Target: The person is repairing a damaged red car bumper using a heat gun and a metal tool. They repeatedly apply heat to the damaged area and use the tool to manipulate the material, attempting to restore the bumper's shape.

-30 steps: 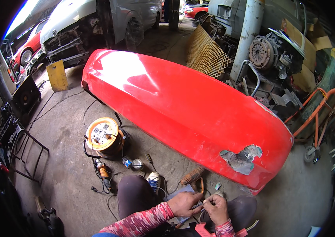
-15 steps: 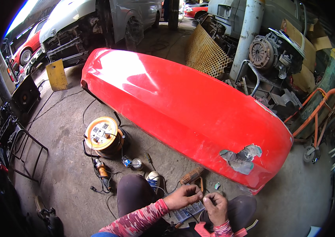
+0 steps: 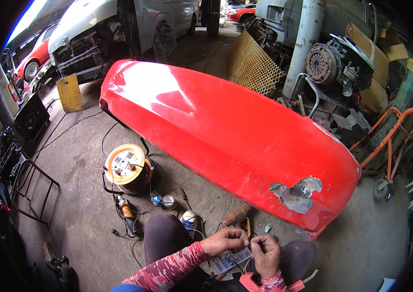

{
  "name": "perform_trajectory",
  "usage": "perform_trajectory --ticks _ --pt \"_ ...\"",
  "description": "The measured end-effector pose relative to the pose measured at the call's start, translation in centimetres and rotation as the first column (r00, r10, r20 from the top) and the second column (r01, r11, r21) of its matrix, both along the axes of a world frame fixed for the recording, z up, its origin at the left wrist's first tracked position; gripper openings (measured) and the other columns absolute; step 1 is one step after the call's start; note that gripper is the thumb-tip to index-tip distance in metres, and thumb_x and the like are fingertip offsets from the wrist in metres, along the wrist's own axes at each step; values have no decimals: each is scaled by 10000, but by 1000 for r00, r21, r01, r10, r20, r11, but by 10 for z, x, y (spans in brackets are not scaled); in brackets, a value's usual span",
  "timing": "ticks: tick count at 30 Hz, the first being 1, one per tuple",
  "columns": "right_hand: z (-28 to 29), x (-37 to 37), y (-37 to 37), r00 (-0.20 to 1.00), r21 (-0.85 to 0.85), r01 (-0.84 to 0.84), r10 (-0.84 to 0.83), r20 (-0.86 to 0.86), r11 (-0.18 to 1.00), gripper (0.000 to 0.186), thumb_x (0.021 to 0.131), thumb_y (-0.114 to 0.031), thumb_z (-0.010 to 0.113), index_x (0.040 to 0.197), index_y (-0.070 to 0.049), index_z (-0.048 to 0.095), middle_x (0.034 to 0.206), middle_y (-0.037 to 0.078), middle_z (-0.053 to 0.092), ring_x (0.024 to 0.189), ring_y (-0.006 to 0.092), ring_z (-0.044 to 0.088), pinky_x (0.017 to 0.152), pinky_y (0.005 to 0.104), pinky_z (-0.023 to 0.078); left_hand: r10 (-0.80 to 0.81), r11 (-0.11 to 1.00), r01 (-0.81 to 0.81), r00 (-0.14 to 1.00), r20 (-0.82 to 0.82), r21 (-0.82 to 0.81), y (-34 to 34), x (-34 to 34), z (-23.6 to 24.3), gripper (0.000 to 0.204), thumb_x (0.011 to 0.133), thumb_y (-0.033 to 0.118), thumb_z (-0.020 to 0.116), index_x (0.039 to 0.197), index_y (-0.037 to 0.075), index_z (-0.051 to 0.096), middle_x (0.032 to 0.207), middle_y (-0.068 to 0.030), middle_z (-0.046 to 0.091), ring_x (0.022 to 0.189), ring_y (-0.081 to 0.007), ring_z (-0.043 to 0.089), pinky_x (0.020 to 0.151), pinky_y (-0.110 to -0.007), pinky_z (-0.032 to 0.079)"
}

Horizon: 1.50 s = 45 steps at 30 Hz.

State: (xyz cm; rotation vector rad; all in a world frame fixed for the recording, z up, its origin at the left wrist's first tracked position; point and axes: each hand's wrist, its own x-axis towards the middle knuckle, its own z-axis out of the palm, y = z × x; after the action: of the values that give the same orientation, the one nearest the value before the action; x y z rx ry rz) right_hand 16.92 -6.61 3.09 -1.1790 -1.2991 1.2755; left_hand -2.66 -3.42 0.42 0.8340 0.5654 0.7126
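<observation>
My left hand [image 3: 225, 242] and my right hand [image 3: 266, 256] meet over my lap, thumbs and fingertips pinched almost against each other. Whatever lies between the fingertips is too small to make out. Under them sits a clear compartment box [image 3: 223, 263] with small parts, partly hidden by my hands. A red-handled tool with a bent metal end [image 3: 310, 276] lies by my right wrist. Just beyond the hands rests an orange-brown power tool [image 3: 236, 215] with a cable. Ahead, a long red car panel [image 3: 226, 131] has a ragged broken patch [image 3: 296, 195] near its right end.
A yellow cable reel [image 3: 125, 163] stands left on the concrete. Around it lie an orange angle grinder [image 3: 125, 208], a tin [image 3: 168, 201] and a screwdriver [image 3: 182, 194]. A metal post [image 3: 305, 46], a clutch assembly [image 3: 321, 64] and an orange trolley [image 3: 390, 141] stand at the right.
My hands stay pinched together in nearly the same place, with only a slight shift of the fingers. Nothing else has visibly moved.
</observation>
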Motion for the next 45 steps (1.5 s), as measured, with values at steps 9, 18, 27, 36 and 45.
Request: perform_trajectory --ticks 9,18,27,36,45 --pt "13 -1 -1 992 -6 -98 98 84 995 64 967 -55 656 984 0 630 788 -24 613 673 26 527 581 209 426 -48 997 54 993 107 -54 -2 6 -11 89 965 167 548 954 82 574 769 25 520 694 -87 489 614 -230 374" --pt "-1 2 2 994 -58 -19 26 108 998 86 940 -40 683 997 17 653 780 -17 632 654 22 544 570 199 432 -23 999 21 998 -54 -46 1 4 -4 134 996 210 607 955 83 597 785 56 525 712 -49 476 629 -223 385" --pt "-1 3 5 968 194 -47 -3 251 980 81 925 -35 704 988 11 683 852 20 671 795 94 616 729 257 497 -25 999 23 999 -41 -33 1 -1 2 129 999 203 628 970 80 606 781 59 527 721 -51 481 651 -233 393" --pt "3 0 3 964 142 -24 -15 264 990 64 923 -54 690 919 1 657 852 45 658 803 126 608 752 281 493 -42 999 40 996 -84 -18 1 1 -1 141 995 200 620 951 66 611 787 54 541 726 -56 493 668 -231 399" --pt "-1 2 3 939 200 -110 36 341 974 27 926 -14 653 931 12 652 795 25 640 701 101 581 650 265 474 -138 986 134 990 -34 -98 -2 -1 -5 194 1026 243 599 987 54 612 767 63 516 642 -42 436 584 -228 354"
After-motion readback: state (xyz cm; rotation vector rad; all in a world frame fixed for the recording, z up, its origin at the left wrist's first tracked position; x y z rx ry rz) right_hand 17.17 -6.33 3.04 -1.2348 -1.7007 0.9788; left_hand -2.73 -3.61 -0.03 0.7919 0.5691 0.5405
